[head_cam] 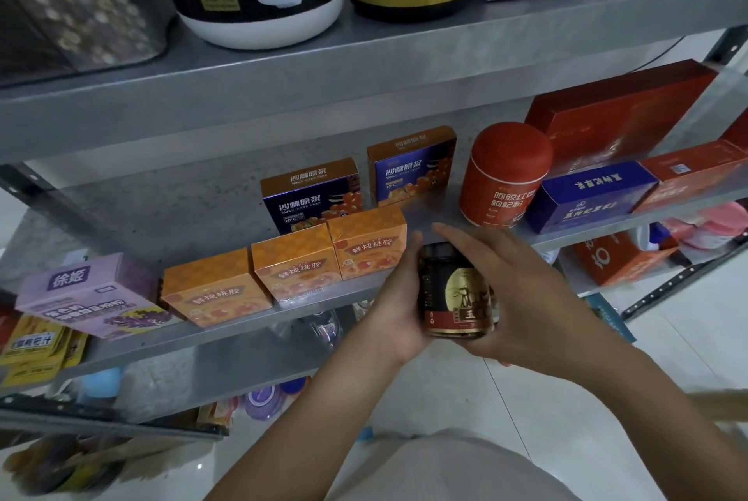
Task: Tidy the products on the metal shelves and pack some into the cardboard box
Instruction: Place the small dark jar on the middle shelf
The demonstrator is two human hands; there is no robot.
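Head view. Small dark jar with black lid and gold-and-red label, upright, just off the near edge of the grey metal shelf. Left hand and right hand both wrap it, grip clamped from either side. Bare shelf lies between the orange cartons and the red round canister. Probably best to set it there: base flat, label forward, clear of the lip.
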